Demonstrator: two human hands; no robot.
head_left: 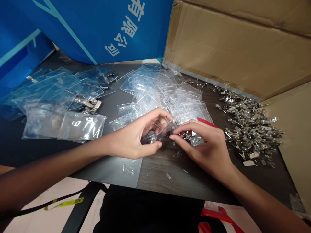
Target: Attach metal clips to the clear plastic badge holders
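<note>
My left hand (138,136) is closed around a clear plastic badge sleeve (155,134) over the dark table (157,174). My right hand (206,145) meets it from the right, its fingers pinched on a small metal clip (173,131) at the sleeve's edge. The two hands touch at the fingertips. Just behind them lies a pile of clear sleeves (165,94). A little heap of clips (194,139) rests under my right fingers.
A second pile of sleeves with clips attached (58,103) lies at the left. Loose metal clips (250,126) are scattered at the right. A blue box (97,29) and cardboard boxes (233,45) stand behind. A red object (206,122) peeks out behind my right hand.
</note>
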